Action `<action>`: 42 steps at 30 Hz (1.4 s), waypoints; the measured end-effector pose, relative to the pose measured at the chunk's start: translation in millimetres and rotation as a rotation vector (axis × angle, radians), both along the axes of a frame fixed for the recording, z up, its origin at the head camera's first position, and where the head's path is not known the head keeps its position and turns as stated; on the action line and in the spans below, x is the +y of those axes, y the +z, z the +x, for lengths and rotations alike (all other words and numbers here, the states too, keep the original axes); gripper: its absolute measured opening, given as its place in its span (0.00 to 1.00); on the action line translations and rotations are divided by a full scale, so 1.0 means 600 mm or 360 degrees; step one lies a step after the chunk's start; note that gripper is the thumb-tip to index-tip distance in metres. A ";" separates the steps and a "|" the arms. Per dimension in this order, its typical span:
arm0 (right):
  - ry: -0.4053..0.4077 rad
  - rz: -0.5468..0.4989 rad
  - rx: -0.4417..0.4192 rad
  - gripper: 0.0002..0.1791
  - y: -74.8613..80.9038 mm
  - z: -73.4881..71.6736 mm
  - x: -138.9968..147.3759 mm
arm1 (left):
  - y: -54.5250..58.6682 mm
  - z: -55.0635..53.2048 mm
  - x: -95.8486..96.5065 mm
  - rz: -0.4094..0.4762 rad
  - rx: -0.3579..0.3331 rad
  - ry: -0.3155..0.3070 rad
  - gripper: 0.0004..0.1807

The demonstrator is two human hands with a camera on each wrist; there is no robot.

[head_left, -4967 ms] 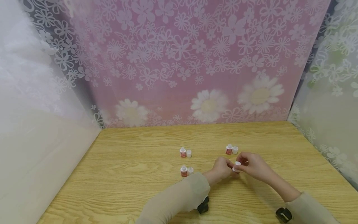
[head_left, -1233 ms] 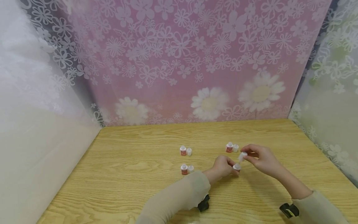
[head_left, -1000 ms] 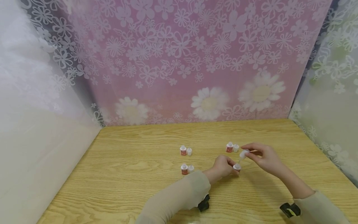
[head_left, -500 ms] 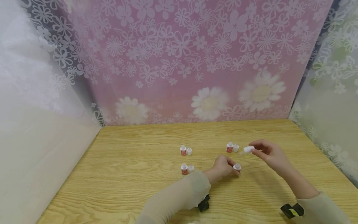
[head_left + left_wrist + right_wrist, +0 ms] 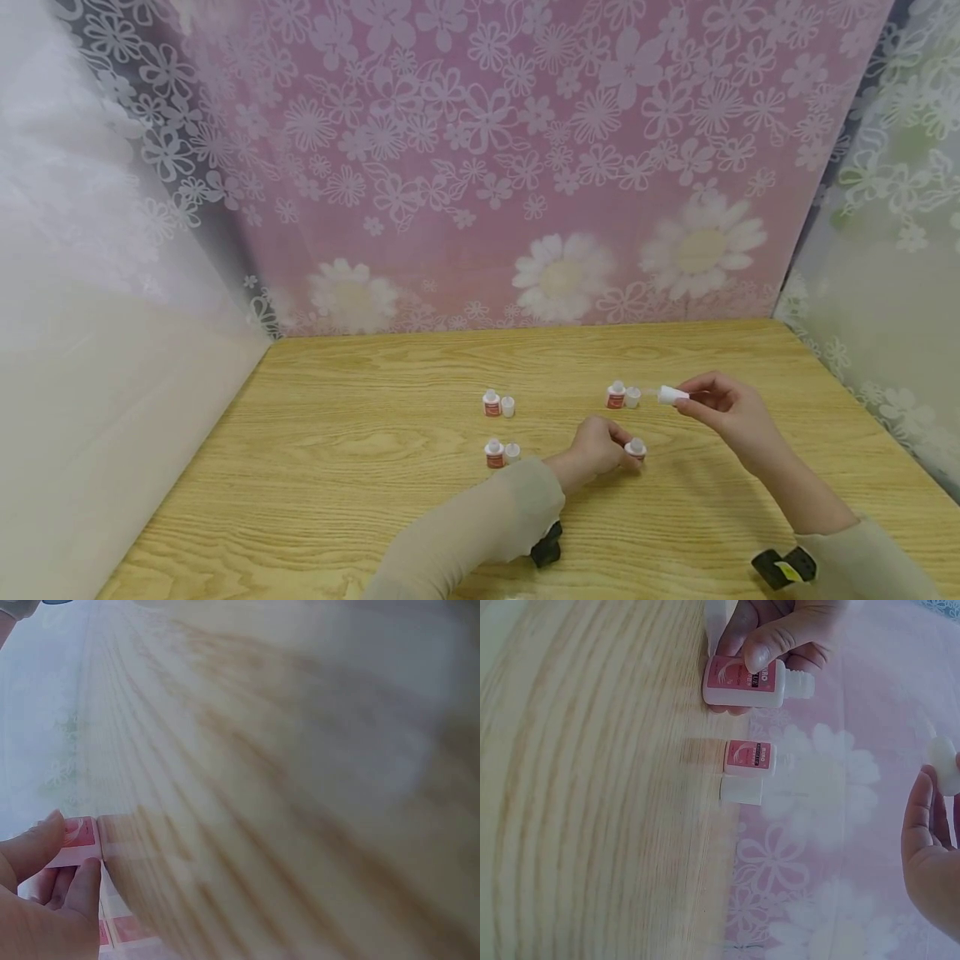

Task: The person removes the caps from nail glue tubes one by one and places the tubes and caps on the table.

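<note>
My left hand point(image 5: 597, 446) grips a small white glue bottle point(image 5: 636, 450) with a red label, upright on the table. In the right wrist view the left thumb presses the label of this bottle point(image 5: 742, 681), and its nozzle is uncapped. My right hand point(image 5: 735, 417) pinches a white cap point(image 5: 672, 395) above and to the right of the bottle. The cap lies sideways in the air, its thin brush stem pointing left. The right wrist view also shows the cap point(image 5: 943, 766) between fingertips and thumb. In the left wrist view the left fingers partly cover the bottle point(image 5: 81, 834).
Three more uncapped glue bottles stand on the wooden table point(image 5: 360, 467): one at back left point(image 5: 491, 405), one at front left point(image 5: 494, 455), one at back right point(image 5: 616, 396). Each has its white cap point(image 5: 633, 397) beside it. Flowered sheets point(image 5: 480, 167) enclose the table's back and sides.
Earlier the cap sat on the bottle in my left hand. My right hand has lifted it off, moved it up and right, and turned it sideways. The left hand stays in place.
</note>
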State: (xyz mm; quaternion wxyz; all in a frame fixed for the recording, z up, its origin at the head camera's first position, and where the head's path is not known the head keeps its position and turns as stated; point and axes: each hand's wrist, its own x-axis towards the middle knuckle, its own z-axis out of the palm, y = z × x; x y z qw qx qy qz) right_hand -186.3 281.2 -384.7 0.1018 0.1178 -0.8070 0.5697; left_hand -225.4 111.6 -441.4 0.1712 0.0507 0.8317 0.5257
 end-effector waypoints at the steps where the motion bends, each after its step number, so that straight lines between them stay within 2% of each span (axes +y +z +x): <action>1: 0.0015 -0.0034 0.0006 0.04 0.000 0.000 0.000 | 0.000 0.000 0.000 0.0000 0.0000 0.0001 0.11; 6: 0.0058 -0.0144 0.0022 0.04 0.002 0.002 0.000 | 0.000 0.001 0.000 -0.0002 0.0013 0.0001 0.11; 14: 0.0006 -0.0077 -0.0016 0.07 -0.002 0.005 0.000 | 0.000 0.004 0.001 0.0004 0.0022 0.0002 0.10; 19: 0.0072 -0.0195 -0.0022 0.04 -0.004 0.003 0.002 | 0.000 0.004 0.001 0.0009 0.0021 -0.0001 0.10; 23: 0.0140 -0.0284 -0.0051 0.06 -0.005 0.002 0.003 | -0.002 0.002 0.002 0.0014 0.0023 0.0001 0.11; 31: 0.0175 -0.0098 -0.0128 0.15 -0.010 0.001 0.003 | -0.002 0.001 0.004 0.0016 0.0036 -0.0009 0.10; 36: 0.0201 -0.0077 -0.0199 0.14 -0.012 0.000 0.002 | -0.002 0.001 0.007 0.0002 0.0044 -0.0013 0.10; 39: 0.0171 -0.0044 -0.0216 0.14 -0.012 -0.001 0.002 | -0.003 0.000 0.009 0.0014 0.0037 -0.0009 0.10; 42: 0.0077 0.0111 -0.0228 0.17 -0.013 -0.004 0.003 | -0.004 0.000 0.011 0.0029 0.0013 0.0008 0.11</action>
